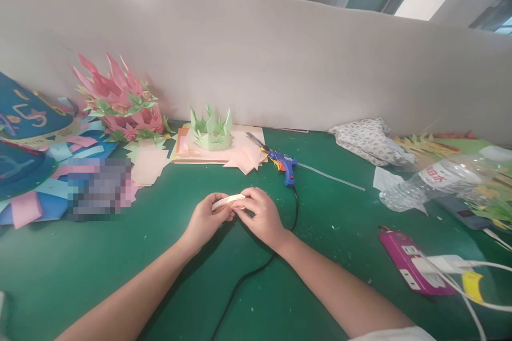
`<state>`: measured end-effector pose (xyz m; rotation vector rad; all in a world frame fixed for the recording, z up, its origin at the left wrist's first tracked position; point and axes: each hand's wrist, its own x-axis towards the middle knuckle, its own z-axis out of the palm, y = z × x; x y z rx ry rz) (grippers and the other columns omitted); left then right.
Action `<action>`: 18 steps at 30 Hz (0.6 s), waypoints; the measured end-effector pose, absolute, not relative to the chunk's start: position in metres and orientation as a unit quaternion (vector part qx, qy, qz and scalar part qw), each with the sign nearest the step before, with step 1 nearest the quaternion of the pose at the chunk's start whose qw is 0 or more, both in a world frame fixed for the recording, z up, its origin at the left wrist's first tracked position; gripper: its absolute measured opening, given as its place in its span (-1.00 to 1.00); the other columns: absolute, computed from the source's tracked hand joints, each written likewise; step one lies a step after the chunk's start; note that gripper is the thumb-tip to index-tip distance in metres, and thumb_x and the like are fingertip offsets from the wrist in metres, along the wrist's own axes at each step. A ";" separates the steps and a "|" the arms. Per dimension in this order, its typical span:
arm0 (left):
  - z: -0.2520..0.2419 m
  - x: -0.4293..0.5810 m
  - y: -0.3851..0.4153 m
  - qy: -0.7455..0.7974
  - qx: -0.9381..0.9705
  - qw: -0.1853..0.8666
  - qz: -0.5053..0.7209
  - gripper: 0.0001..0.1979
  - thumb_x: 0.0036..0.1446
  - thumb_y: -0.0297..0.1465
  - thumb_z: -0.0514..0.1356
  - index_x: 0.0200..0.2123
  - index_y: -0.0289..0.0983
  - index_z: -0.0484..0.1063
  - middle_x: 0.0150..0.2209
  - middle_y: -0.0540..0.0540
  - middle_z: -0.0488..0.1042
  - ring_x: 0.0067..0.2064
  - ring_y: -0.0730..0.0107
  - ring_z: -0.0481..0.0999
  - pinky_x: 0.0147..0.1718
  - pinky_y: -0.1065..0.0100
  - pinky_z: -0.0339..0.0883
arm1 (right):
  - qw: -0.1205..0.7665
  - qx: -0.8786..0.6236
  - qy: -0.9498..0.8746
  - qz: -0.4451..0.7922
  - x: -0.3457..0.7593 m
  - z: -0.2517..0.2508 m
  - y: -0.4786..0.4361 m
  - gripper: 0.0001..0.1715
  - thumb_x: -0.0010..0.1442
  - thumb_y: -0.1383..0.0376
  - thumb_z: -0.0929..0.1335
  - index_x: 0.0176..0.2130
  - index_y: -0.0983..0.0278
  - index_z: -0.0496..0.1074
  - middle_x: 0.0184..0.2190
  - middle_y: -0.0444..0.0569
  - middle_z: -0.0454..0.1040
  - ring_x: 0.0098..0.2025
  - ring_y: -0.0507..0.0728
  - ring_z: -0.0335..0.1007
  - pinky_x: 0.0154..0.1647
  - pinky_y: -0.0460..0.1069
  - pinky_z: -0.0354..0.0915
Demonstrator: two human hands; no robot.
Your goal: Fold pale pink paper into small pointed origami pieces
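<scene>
Between both hands is a narrow folded strip of pale cream paper (228, 201), held over the green tabletop. My left hand (207, 221) pinches its left end between thumb and fingers. At the right end, my right hand (260, 216) grips the same strip, its fingertips close to those of the left. Fingers cover part of the paper. Just beyond the right hand lies a blue hot glue gun (285, 164) with a clear glue stick (332, 177) sticking out of its back. A green paper crown (212, 130) stands on stacked paper sheets (248, 136) farther off.
Pink and green paper crowns (124, 101) are stacked at the left, near blue decorated hats (28, 117). A plastic bottle (444, 178) lies at the right, above a magenta power strip (416, 264) with white cables. The glue gun's black cord (248, 274) runs under the right forearm. A pale partition (280, 64) rises behind.
</scene>
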<state>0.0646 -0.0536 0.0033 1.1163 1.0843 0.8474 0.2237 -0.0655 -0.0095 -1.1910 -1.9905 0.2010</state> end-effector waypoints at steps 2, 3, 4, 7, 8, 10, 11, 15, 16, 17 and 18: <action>0.003 0.064 -0.053 0.469 0.482 0.641 0.369 -0.71 -0.09 -0.34 0.24 -0.26 -0.31 0.33 -0.46 -0.01 0.50 -0.40 0.45 0.50 -0.31 0.40 0.36 | 0.391 -0.469 -0.788 0.082 0.224 -0.010 -0.065 -0.82 0.15 0.35 0.29 -0.34 0.16 0.49 -0.36 -0.04 0.38 -0.28 0.10 0.28 -0.28 -0.01 0.25; 0.003 0.064 -0.053 0.468 0.480 0.645 0.367 -0.71 -0.09 -0.34 0.24 -0.26 -0.31 0.33 -0.45 -0.01 0.50 -0.40 0.46 0.50 -0.31 0.41 0.36 | 0.389 -0.468 -0.789 0.083 0.224 -0.010 -0.065 -0.82 0.16 0.35 0.29 -0.34 0.16 0.49 -0.36 -0.05 0.38 -0.29 0.10 0.27 -0.28 -0.01 0.24; 0.004 0.063 -0.053 0.467 0.479 0.648 0.365 -0.71 -0.09 -0.34 0.25 -0.26 -0.32 0.33 -0.45 -0.02 0.50 -0.40 0.47 0.50 -0.31 0.41 0.36 | 0.387 -0.467 -0.791 0.083 0.225 -0.010 -0.065 -0.82 0.16 0.34 0.29 -0.34 0.16 0.49 -0.37 -0.05 0.38 -0.29 0.09 0.27 -0.29 -0.01 0.24; 0.005 0.063 -0.052 0.464 0.469 0.660 0.361 -0.69 -0.10 -0.33 0.27 -0.26 -0.32 0.34 -0.42 -0.04 0.51 -0.39 0.46 0.50 -0.27 0.39 0.37 | 0.381 -0.466 -0.795 0.080 0.225 -0.011 -0.064 -0.81 0.17 0.34 0.29 -0.33 0.15 0.50 -0.37 -0.05 0.39 -0.30 0.09 0.27 -0.30 -0.02 0.24; 0.006 0.062 -0.052 0.463 0.463 0.665 0.360 -0.69 -0.10 -0.32 0.27 -0.26 -0.33 0.35 -0.40 -0.05 0.51 -0.38 0.45 0.51 -0.25 0.38 0.37 | 0.379 -0.465 -0.797 0.078 0.226 -0.011 -0.065 -0.81 0.17 0.34 0.28 -0.32 0.15 0.50 -0.37 -0.05 0.39 -0.31 0.09 0.27 -0.31 -0.02 0.24; 0.007 0.062 -0.052 0.459 0.454 0.673 0.361 -0.68 -0.10 -0.29 0.28 -0.26 -0.33 0.37 -0.38 -0.07 0.52 -0.37 0.45 0.51 -0.23 0.37 0.37 | 0.378 -0.463 -0.798 0.073 0.226 -0.010 -0.065 -0.80 0.17 0.35 0.28 -0.33 0.15 0.49 -0.38 -0.05 0.39 -0.32 0.10 0.27 -0.32 -0.01 0.24; 0.007 0.062 -0.052 0.457 0.452 0.675 0.362 -0.68 -0.09 -0.27 0.27 -0.26 -0.33 0.38 -0.37 -0.08 0.52 -0.36 0.45 0.51 -0.22 0.37 0.37 | 0.381 -0.461 -0.798 0.075 0.226 -0.009 -0.065 -0.80 0.17 0.35 0.27 -0.33 0.15 0.49 -0.38 -0.05 0.39 -0.31 0.10 0.27 -0.32 -0.01 0.24; 0.008 0.063 -0.052 0.459 0.448 0.669 0.376 -0.66 -0.07 -0.22 0.26 -0.27 -0.33 0.40 -0.32 -0.08 0.52 -0.33 0.46 0.50 -0.21 0.39 0.38 | 0.414 -0.467 -0.776 0.096 0.227 -0.004 -0.066 -0.86 0.15 0.29 0.30 -0.25 0.17 0.43 -0.32 -0.03 0.41 -0.24 0.13 0.29 -0.21 0.03 0.26; 0.008 0.064 -0.052 0.459 0.447 0.667 0.381 -0.67 -0.07 -0.22 0.26 -0.27 -0.32 0.41 -0.29 -0.08 0.51 -0.32 0.46 0.50 -0.21 0.40 0.38 | 0.421 -0.472 -0.768 0.099 0.227 -0.002 -0.066 -0.85 0.14 0.26 0.31 -0.23 0.18 0.42 -0.30 -0.02 0.41 -0.22 0.14 0.29 -0.18 0.05 0.26; 0.008 0.064 -0.052 0.459 0.445 0.665 0.386 -0.67 -0.07 -0.22 0.25 -0.27 -0.32 0.41 -0.27 -0.08 0.51 -0.30 0.46 0.50 -0.20 0.40 0.37 | 0.425 -0.478 -0.762 0.100 0.227 -0.001 -0.067 -0.82 0.13 0.22 0.32 -0.22 0.18 0.41 -0.29 -0.02 0.41 -0.22 0.15 0.29 -0.17 0.06 0.25; 0.007 0.064 -0.052 0.458 0.445 0.663 0.391 -0.67 -0.06 -0.22 0.25 -0.27 -0.32 0.41 -0.26 -0.08 0.51 -0.29 0.45 0.50 -0.19 0.40 0.37 | 0.424 -0.483 -0.760 0.100 0.227 0.000 -0.067 -0.80 0.12 0.20 0.33 -0.22 0.19 0.41 -0.29 -0.01 0.40 -0.22 0.16 0.28 -0.17 0.07 0.25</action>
